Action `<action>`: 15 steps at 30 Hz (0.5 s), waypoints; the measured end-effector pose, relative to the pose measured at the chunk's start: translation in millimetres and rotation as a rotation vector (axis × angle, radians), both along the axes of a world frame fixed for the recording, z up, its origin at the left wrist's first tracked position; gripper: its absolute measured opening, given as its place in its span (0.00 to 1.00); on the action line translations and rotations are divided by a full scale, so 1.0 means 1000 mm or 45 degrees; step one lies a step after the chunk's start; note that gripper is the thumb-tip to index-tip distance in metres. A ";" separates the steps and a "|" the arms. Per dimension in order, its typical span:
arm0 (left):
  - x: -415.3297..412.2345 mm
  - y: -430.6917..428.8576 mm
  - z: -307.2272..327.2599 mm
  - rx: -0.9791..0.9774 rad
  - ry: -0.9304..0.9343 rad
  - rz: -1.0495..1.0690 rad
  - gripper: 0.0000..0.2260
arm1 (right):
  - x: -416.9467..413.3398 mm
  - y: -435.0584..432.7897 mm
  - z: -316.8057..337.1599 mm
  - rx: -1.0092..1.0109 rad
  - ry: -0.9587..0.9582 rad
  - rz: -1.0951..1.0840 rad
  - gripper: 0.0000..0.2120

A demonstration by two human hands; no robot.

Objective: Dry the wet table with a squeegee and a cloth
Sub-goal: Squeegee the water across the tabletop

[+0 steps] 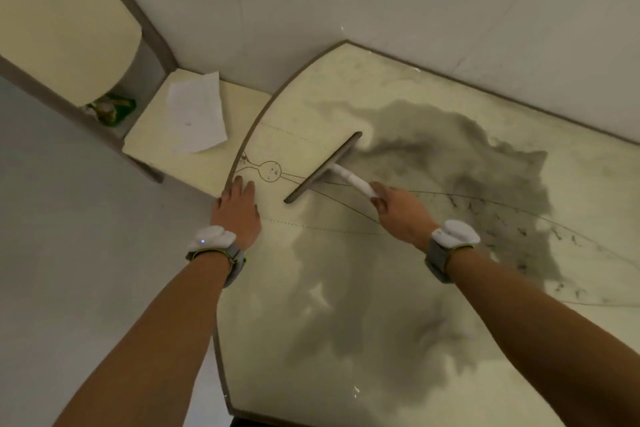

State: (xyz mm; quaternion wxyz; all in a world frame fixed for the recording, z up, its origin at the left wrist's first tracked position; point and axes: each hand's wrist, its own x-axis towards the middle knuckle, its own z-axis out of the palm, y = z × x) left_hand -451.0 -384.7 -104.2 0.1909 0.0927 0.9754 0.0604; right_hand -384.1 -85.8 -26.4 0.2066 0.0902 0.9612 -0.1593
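Table (433,80), curved left edge, with a big dark wet patch (450,156) across its middle. Cloth (195,113) lies crumpled on the lower side shelf (149,139) off the table's left edge. Squeegee (325,168) blade is down on the table near the left edge. Right hand (398,211) is clenched round its white handle. Left hand (239,208) lies flat on the left edge, fingers straight.

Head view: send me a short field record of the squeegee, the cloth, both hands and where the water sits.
tool: grey-bladed white-handled squeegee, blade on the table at the far wet patch's left edge
right hand: grips the squeegee handle
left hand: flat, fingers straight, on the table's curved left rim
surface: cream curved-edged table
water: dark far wet patch; near wet patch closer to the person
cloth: crumpled white cloth on the lower side shelf, untouched
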 end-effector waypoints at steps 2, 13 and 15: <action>-0.012 0.007 -0.001 -0.001 -0.018 -0.039 0.27 | 0.010 0.009 0.005 -0.033 -0.012 -0.037 0.16; -0.041 0.010 -0.013 -0.061 -0.249 -0.130 0.43 | -0.165 -0.034 -0.002 -0.208 0.105 0.018 0.21; -0.042 0.008 -0.014 -0.045 -0.253 -0.121 0.43 | -0.191 -0.050 -0.010 -0.221 0.102 0.023 0.21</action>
